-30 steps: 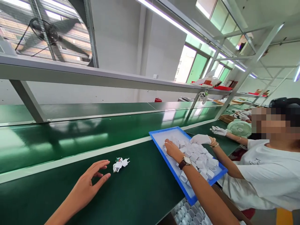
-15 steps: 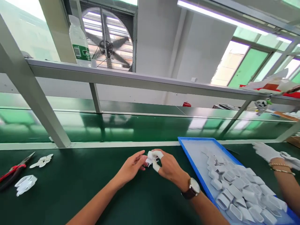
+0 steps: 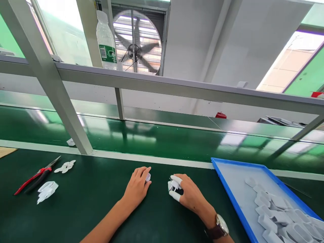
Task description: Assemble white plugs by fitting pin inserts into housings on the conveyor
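To handle it well, the right hand (image 3: pixel 193 195) should probably keep its grip light on the small white piece (image 3: pixel 173 185), bearing on its sides so that nothing projecting bends; thumb and forefinger, in white finger covers (image 3: pixel 174 195), pinch it just above the counter (image 3: pixel 157 219), left of the blue-rimmed tray (image 3: pixel 231 199); the left hand (image 3: pixel 135 187) curls over a white shell (image 3: pixel 148 177), mostly hidden, so I cannot tell how firmly; half a second ago both hands met at one piece; now they sit apart, and the co-worker's gloved hands are out of view.
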`<state>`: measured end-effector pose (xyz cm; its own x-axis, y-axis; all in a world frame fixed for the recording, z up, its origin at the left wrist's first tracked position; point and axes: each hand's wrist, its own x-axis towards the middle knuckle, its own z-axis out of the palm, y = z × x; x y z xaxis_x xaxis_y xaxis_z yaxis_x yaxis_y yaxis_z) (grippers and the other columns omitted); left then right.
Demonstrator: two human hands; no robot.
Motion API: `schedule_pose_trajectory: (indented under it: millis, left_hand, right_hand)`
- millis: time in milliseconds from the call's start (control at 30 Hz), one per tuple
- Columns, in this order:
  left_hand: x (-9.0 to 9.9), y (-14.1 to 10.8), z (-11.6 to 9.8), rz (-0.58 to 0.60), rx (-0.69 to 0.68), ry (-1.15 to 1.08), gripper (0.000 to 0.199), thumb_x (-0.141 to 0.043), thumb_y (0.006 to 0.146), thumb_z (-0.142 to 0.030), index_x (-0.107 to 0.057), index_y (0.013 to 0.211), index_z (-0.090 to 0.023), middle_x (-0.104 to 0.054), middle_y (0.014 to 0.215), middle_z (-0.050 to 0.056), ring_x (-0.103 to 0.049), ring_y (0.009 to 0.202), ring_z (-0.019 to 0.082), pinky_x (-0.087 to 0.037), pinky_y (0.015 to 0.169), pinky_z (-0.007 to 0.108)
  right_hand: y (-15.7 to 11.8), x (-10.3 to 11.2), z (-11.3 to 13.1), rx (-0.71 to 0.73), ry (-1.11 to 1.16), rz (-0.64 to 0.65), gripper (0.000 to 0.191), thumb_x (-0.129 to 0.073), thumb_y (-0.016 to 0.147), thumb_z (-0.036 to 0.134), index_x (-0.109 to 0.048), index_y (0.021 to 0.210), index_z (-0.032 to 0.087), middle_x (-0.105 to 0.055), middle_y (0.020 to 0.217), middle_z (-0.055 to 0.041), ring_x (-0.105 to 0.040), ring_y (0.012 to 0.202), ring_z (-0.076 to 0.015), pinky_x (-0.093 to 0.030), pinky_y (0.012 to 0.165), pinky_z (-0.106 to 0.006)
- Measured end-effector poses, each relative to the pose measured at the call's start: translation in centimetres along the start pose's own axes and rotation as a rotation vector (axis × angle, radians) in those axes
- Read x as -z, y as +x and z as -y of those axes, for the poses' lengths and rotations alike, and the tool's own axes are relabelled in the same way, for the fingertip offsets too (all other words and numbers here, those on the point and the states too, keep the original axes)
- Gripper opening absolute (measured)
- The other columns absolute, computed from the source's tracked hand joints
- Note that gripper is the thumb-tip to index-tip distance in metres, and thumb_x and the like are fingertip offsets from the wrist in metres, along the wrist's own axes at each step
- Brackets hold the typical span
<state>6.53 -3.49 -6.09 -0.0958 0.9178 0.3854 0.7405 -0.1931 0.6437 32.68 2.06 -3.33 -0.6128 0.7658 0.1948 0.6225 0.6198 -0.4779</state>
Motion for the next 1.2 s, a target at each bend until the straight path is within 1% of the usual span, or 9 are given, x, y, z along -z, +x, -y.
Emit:
schedule_pose_trajectory:
  millis: [133, 267, 400, 500, 667, 800, 933, 1100, 1200]
  left_hand:
    - [-0.3, -0.9, -1.1, -0.086, -0.312, 0.296, 0.047, -0.059, 0.094, -0.021, -0.054, 0.141, -0.023, -0.062, 0.137, 0.014, -0.053, 0.131, 0.035, -0.047, 0.107, 0.053]
    - [-0.6, -1.9, -2.9, -0.042, -0.450, 0.261, 0.059, -0.058, 0.096, -0.018, -0.040, 0.152, -0.023, -0.057, 0.144, 0.014, -0.052, 0.135, 0.031, -0.047, 0.111, 0.049]
    - [-1.0, -2.4, -3.9, 0.007, -0.515, 0.056, 0.065, -0.053, 0.097, -0.008, -0.032, 0.156, -0.024, -0.052, 0.151, 0.013, -0.046, 0.143, 0.028, -0.045, 0.116, 0.049]
    - [-0.8, -2.7, -4.3, 0.004, -0.543, -0.164, 0.060, -0.050, 0.097, -0.004, -0.041, 0.151, -0.029, -0.061, 0.142, 0.010, -0.055, 0.134, 0.025, -0.050, 0.111, 0.045]
    - [0.2, -3.3, -5.4, 0.057, -0.037, -0.535, 0.026, -0.066, 0.094, -0.029, -0.062, 0.120, -0.029, -0.074, 0.108, 0.003, -0.071, 0.096, 0.019, -0.060, 0.086, 0.031]
    - [0.6, -3.0, -6.2, 0.187, 0.293, -0.840, 0.038, -0.069, 0.088, -0.052, -0.063, 0.111, -0.022, -0.066, 0.079, 0.000, -0.058, 0.057, 0.011, -0.048, 0.055, 0.024]
    - [0.5, -2.4, -6.4, 0.241, 0.389, -0.986, 0.047, -0.075, 0.080, -0.059, -0.064, 0.101, -0.018, -0.063, 0.072, -0.001, -0.043, 0.048, 0.006, -0.032, 0.048, 0.022]
    - [0.5, -2.3, -6.5, 0.288, 0.432, -1.054, 0.058, -0.091, 0.067, -0.042, -0.064, 0.112, -0.019, -0.063, 0.077, -0.001, -0.050, 0.061, 0.008, -0.043, 0.054, 0.020]
    - [0.4, -2.4, -6.5, 0.269, 0.415, -1.113, 0.050, -0.088, 0.072, -0.039, -0.060, 0.108, -0.020, -0.060, 0.073, -0.004, -0.049, 0.059, 0.007, -0.044, 0.053, 0.019]
  right_hand:
    - [-0.5, -1.2, -1.0, -0.238, 0.302, -0.158, 0.044, -0.066, 0.089, 0.039, -0.064, 0.130, 0.023, -0.074, 0.111, -0.0103, -0.072, 0.094, -0.0275, -0.059, 0.087, -0.046]
    - [-0.4, -2.0, -0.2, -0.317, 0.765, -0.354, 0.056, -0.069, 0.088, 0.049, -0.058, 0.136, 0.022, -0.074, 0.116, -0.0114, -0.072, 0.104, -0.0288, -0.058, 0.094, -0.049]
    - [-0.7, -2.1, 2.8, -0.307, 1.209, -0.235, 0.052, -0.071, 0.088, 0.054, -0.064, 0.127, 0.022, -0.076, 0.106, -0.0092, -0.074, 0.093, -0.0279, -0.060, 0.090, -0.051]
    - [-1.2, -2.1, 4.2, -0.258, 1.281, -0.157, 0.038, -0.070, 0.089, 0.053, -0.073, 0.110, 0.022, -0.075, 0.107, -0.0082, -0.072, 0.096, -0.0286, -0.060, 0.090, -0.048]
    - [-1.6, -2.4, 4.1, -0.209, 1.159, -0.157, 0.039, -0.064, 0.092, 0.055, -0.072, 0.112, 0.023, -0.073, 0.110, -0.0096, -0.070, 0.097, -0.0271, -0.058, 0.093, -0.047]
    - [-1.6, -3.6, 4.1, -0.100, 1.188, -0.181, 0.054, -0.081, 0.081, 0.046, -0.059, 0.127, 0.028, -0.069, 0.116, -0.0085, -0.071, 0.099, -0.0243, -0.059, 0.092, -0.044]
    - [-1.5, -4.3, 4.6, -0.006, 1.007, -0.281, 0.032, -0.076, 0.085, 0.032, -0.059, 0.111, 0.026, -0.066, 0.108, -0.0059, -0.069, 0.091, -0.0191, -0.060, 0.088, -0.038]
    - [-1.6, -4.0, 4.7, 0.037, 0.808, -0.394, 0.043, -0.068, 0.087, 0.026, -0.056, 0.129, 0.027, -0.068, 0.100, -0.0039, -0.070, 0.088, -0.0189, -0.060, 0.086, -0.035]
    - [-1.6, -3.6, 4.5, 0.079, 0.683, -0.387, 0.025, -0.063, 0.090, 0.022, -0.064, 0.115, 0.027, -0.068, 0.093, -0.0026, -0.067, 0.083, -0.0179, -0.058, 0.081, -0.034]
